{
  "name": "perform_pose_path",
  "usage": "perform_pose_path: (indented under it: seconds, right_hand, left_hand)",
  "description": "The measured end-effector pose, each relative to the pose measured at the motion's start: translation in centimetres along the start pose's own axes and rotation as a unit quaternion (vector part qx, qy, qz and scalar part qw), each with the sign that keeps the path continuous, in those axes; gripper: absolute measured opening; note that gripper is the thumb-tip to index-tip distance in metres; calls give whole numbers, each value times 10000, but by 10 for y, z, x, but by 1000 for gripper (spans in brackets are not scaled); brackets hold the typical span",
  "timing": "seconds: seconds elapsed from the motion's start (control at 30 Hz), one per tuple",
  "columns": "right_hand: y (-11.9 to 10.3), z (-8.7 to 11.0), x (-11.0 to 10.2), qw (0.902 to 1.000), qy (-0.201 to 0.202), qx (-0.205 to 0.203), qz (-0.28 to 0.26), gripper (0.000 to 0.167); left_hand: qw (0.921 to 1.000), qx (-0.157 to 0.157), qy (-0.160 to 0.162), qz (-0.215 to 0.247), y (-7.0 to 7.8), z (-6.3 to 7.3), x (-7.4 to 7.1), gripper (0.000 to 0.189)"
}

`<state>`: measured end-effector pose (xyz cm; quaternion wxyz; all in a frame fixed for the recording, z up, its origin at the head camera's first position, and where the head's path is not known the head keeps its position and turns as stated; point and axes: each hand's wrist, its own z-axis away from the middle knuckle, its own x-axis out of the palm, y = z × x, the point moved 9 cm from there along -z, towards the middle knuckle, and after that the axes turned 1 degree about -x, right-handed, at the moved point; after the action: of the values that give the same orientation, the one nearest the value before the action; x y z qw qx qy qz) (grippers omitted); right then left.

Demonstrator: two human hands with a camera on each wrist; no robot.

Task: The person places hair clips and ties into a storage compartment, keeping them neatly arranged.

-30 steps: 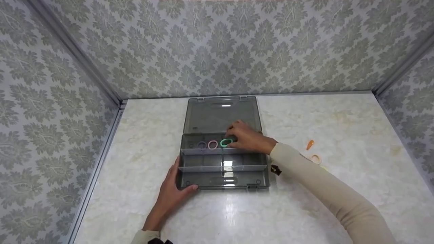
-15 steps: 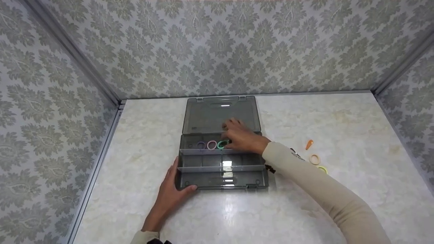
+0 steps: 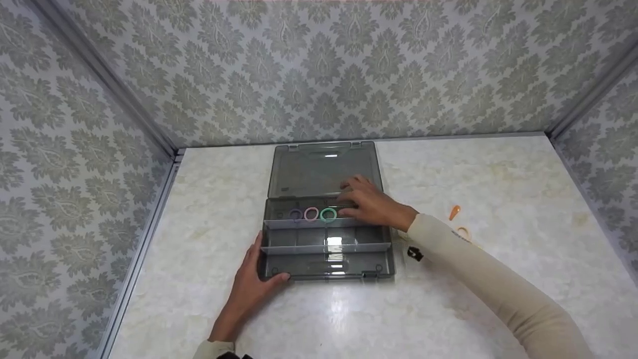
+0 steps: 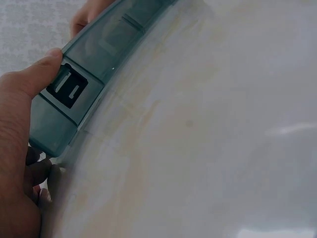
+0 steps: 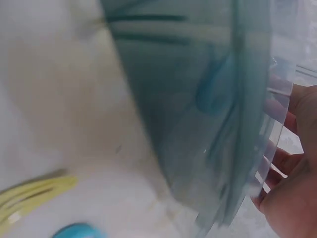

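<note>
A smoky grey plastic compartment box (image 3: pixel 309 262) lies with its lid (image 3: pixel 319 169) folded back. My left hand (image 3: pixel 251 276) holds its front left corner, thumb over the front edge, fingers along the left side. In the back compartment, a purple ring (image 3: pixel 296 215), a pink ring (image 3: pixel 311 214) and a green ring (image 3: pixel 328 215), like small hair ties, sit in a row. My right hand (image 3: pixel 371 202) hovers over that compartment's right part, fingers loosely bent, thumb just right of the green ring. Nothing shows between its fingers.
Two pale dividers (image 3: pixel 309 248) split the box into three rows. To its right lie an orange teardrop-shaped hair clip (image 3: pixel 454 212) and a peach ring (image 3: pixel 464 233), partly behind the sleeve. The right wrist view shows a yellow snap clip (image 5: pixel 37 198) and a blue item (image 5: pixel 79 231).
The green ring moved slightly left, beside the pink one, and was let go. My right hand then drew back to the right. My left hand stayed on the box corner.
</note>
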<state>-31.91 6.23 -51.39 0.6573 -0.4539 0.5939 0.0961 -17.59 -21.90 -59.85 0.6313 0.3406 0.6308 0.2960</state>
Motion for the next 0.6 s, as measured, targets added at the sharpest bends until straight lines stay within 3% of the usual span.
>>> perform_pose_path:
  seconds: [0.37,0.6]
  right_hand:
    - [32,51,-32,9958,671,343,-524,37]
    - [56,92,-50,9826,1340,648,-1112,34]
  left_hand:
    - [9999,-126,6,-35,0,1,0,120]
    - [10000,-91,-12,-16,-1,0,1,120]
